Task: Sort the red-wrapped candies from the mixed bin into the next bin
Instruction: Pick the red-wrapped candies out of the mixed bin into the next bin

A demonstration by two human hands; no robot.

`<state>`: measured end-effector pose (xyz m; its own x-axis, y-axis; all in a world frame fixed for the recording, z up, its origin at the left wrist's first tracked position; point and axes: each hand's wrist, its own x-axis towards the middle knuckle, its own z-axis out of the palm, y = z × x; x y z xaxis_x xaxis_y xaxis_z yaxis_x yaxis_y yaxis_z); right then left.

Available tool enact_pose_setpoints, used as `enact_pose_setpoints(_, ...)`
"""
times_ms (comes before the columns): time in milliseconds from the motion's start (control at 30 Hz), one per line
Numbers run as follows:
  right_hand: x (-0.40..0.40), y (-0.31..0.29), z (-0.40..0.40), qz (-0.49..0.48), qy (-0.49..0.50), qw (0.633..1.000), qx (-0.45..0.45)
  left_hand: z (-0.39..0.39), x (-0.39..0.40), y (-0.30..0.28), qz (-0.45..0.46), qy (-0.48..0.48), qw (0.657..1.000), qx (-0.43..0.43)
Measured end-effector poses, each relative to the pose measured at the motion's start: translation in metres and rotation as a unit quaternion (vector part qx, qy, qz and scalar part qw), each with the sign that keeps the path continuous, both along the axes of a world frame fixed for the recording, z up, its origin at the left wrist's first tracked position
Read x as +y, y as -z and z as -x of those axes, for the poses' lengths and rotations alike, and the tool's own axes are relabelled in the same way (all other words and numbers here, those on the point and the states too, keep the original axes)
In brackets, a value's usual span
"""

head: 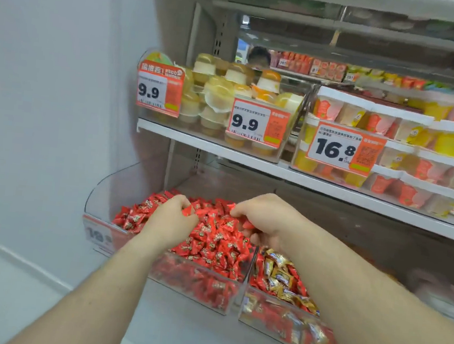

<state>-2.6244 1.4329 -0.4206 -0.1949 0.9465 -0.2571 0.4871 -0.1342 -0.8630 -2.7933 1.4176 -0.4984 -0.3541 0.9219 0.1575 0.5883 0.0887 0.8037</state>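
Clear plastic bin of red-wrapped candies; adjoining clear bin mixes red and gold wrappers. Left hand and right hand each pinch red candies. Orange shelf tags read 9.9, 9.9, 16.8.

The right arm hides much of the mixed bin at lower right. The small tag at left is too blurry to read.

Both bare forearms reach forward; the left hand and right hand curl, each pinching something.
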Motion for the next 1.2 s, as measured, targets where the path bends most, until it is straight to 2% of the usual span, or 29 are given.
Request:
enact_pose_setpoints(300,0.020,0.021,0.020,-0.001,0.005,1.000,0.000,0.003,0.007,0.013,0.019,0.037,0.996,0.081)
enact_pose_setpoints(467,0.021,0.025,0.014,-0.081,0.045,0.996,0.007,0.001,0.006,0.013,-0.078,0.098,0.992,0.022)
enact_pose_setpoints(567,0.018,0.028,0.010,0.000,0.036,0.998,0.058,-0.006,0.001,0.008,-0.144,0.110,0.983,-0.030)
enact_pose_setpoints(633,0.014,0.029,0.008,0.055,0.003,0.993,0.100,-0.010,-0.002,0.006,-0.155,0.121,0.979,-0.051)
enact_pose_setpoints(700,0.012,0.031,0.009,0.045,-0.006,0.993,0.112,-0.011,-0.005,0.007,-0.145,0.130,0.980,-0.049)
enact_pose_setpoints(800,0.009,0.028,0.011,-0.013,-0.010,0.999,0.050,-0.007,-0.008,0.006,-0.129,0.086,0.988,0.001)
enact_pose_setpoints(933,0.007,0.021,0.004,-0.080,-0.001,0.997,-0.017,-0.012,-0.013,-0.003,-0.130,0.042,0.991,0.012)
enact_pose_setpoints(1067,-0.001,0.017,-0.036,-0.137,0.042,0.989,-0.024,-0.044,-0.015,-0.012,-0.157,0.106,0.981,0.039)
enact_pose_setpoints(1200,-0.011,0.023,-0.103,-0.126,0.072,0.988,-0.046,-0.095,-0.017,-0.016,-0.185,0.178,0.964,0.071)
